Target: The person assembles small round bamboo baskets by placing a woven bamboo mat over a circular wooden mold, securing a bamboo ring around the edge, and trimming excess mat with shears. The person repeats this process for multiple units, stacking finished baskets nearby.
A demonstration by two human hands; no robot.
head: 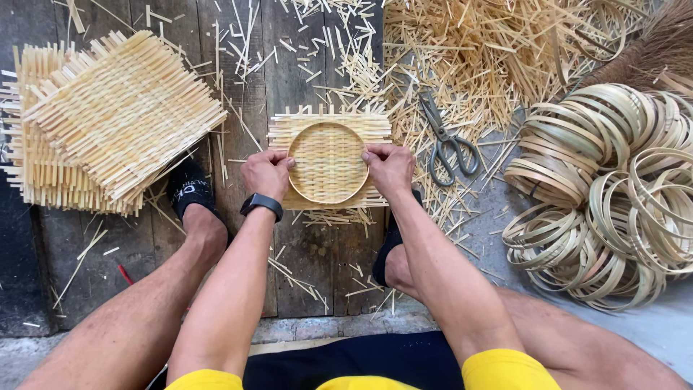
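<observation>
Closest to the camera are the person's yellow shorts (pixel 498 370) and bare knees, with two arms reaching out over a floor of dark wooden planks (pixel 303 253). The left hand (pixel 266 173) has a black watch (pixel 261 204) on its wrist. It grips the left edge of a round bamboo hoop (pixel 297 182). The right hand (pixel 390 167) grips the right edge of the same hoop, with the thumb on the rim. Both hands are curled tight around the hoop and press it down on a small square woven bamboo mat (pixel 328 162). The mat lies flat on the planks, right in the middle, between the person's two feet in black slippers (pixel 189 189). Its loose strip ends stick out past the hoop on all sides. To the left, well apart from the hands, sits a stack of more woven mats (pixel 108 119), piled up a bit crooked. Just to the right of the right hand lie grey scissors (pixel 446 141), on top of a big heap of cut bamboo bits (pixel 491 50). Far right is a big pile of bamboo hoops (pixel 606 188), all tangled together. A brown broom (pixel 650 47) shows in the top right corner.
</observation>
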